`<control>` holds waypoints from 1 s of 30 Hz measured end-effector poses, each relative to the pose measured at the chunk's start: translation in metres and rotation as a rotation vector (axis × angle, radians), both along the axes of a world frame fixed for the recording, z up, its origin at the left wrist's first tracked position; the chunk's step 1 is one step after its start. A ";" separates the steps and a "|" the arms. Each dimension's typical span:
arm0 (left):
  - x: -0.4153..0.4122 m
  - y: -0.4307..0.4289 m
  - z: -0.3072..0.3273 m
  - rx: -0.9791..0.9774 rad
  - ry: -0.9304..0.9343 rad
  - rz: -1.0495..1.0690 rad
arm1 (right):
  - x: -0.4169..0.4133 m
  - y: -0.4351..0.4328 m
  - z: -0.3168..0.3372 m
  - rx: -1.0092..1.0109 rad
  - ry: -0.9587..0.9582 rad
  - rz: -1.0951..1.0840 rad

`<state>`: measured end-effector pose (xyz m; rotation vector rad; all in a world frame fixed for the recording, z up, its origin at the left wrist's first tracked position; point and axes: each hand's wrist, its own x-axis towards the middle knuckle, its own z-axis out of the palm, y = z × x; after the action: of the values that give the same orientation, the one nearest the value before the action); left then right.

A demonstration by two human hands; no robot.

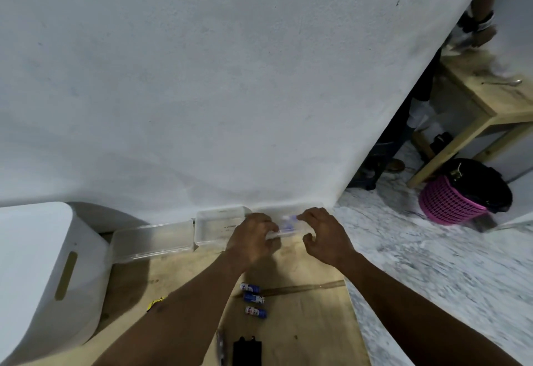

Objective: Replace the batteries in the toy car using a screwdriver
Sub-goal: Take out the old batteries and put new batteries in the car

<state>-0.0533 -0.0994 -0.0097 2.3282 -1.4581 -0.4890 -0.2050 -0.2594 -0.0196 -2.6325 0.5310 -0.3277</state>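
Observation:
At the far edge of the wooden table (302,322), against the white wall, my left hand (251,238) and my right hand (324,236) both hold a small clear plastic box (288,225) with blurred blue items inside. Three blue and white batteries (254,298) lie in a column on the table, nearer to me than the hands. A black object (247,351) sits at the bottom edge, with a thin grey tool (221,347) beside it; both are cut off. A yellow item (155,302) peeks out from under my left forearm.
Two more clear boxes (153,240) (216,225) line the wall to the left. A large white bin (43,273) stands at the left. To the right are marble floor, a pink basket (450,205), and another person's hand (484,34) at a second wooden table (473,89).

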 end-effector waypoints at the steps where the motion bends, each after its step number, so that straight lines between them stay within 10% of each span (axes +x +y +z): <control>1: -0.001 0.001 -0.003 0.020 -0.023 -0.005 | -0.003 -0.002 -0.005 -0.006 0.051 0.027; 18: -0.004 0.018 0.022 0.006 -0.088 -0.073 | 0.003 0.007 -0.009 -0.172 0.084 0.035; 30: 0.033 0.212 0.009 0.117 0.009 0.391 | -0.002 0.141 -0.005 -0.096 0.080 0.159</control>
<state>-0.0204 0.1122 -0.0007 2.6113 -0.9534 -0.4824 -0.2068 -0.1179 -0.0244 -2.7691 0.3362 -0.2045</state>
